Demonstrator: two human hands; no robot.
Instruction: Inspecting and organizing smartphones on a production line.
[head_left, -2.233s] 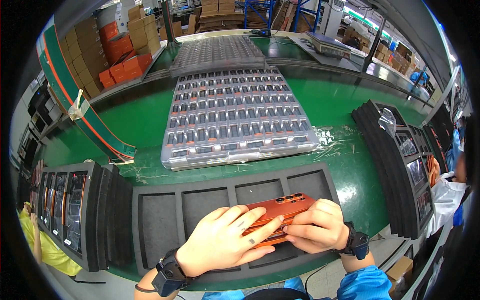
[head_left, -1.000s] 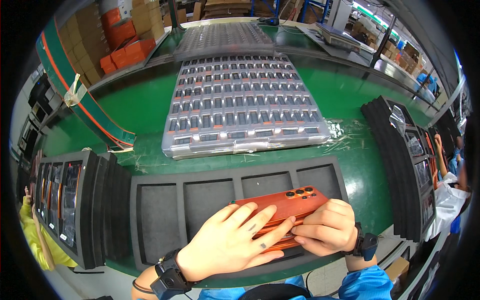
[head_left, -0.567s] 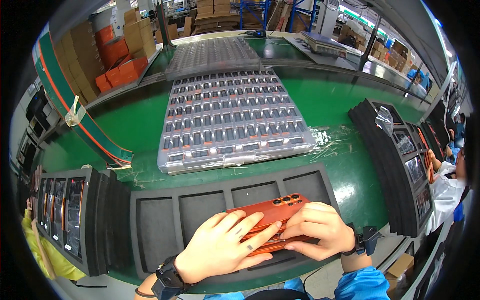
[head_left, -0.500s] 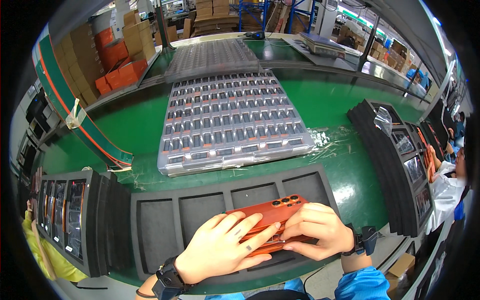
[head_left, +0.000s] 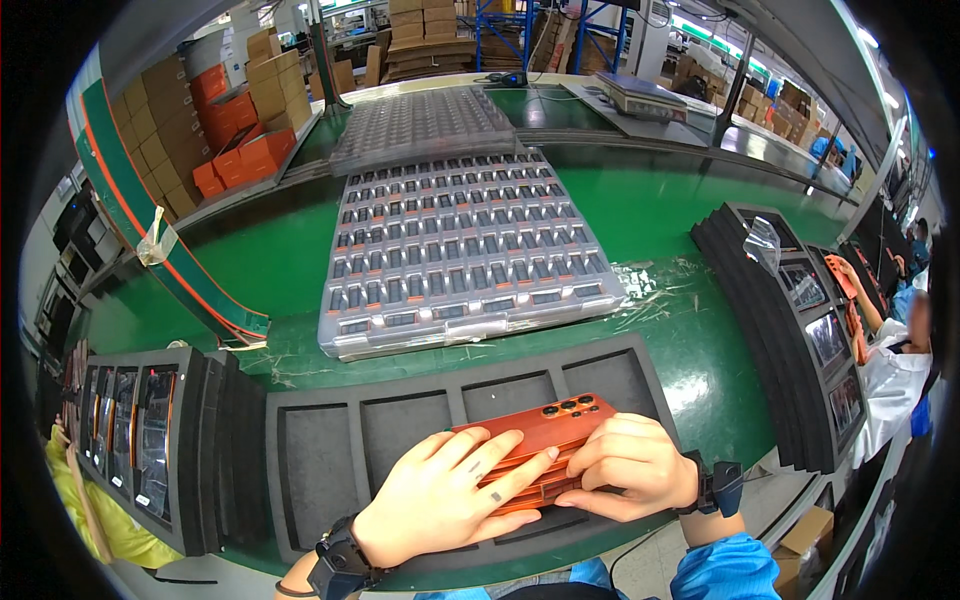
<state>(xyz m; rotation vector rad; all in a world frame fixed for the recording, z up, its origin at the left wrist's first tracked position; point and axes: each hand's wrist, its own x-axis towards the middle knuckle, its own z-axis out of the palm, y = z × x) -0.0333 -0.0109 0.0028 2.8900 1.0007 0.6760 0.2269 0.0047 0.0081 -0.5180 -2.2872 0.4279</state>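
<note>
A small stack of orange phones lies tilted over the black foam tray in front of me. The top one is back up, with several dark round lenses at its far right corner. My left hand is closed round the stack from the left, its fingers lying across the upper back and near edges. At the right end my right hand has curled fingers, thumb and fingertips pressed together against the phones' near edge. Anything small between those fingertips is hidden. The tray's visible recesses hold no phones.
Beyond the foam tray sits a clear plastic tray full of small dark and orange parts, with another clear tray behind it. Foam trays holding phones stand at left and right. Another person's arm reaches in at far right.
My right hand has shifted slightly left and down along the phones' edge, its fingertips now tucked closer against it. My left hand keeps its hold. At far right the other person's arm has moved outward.
</note>
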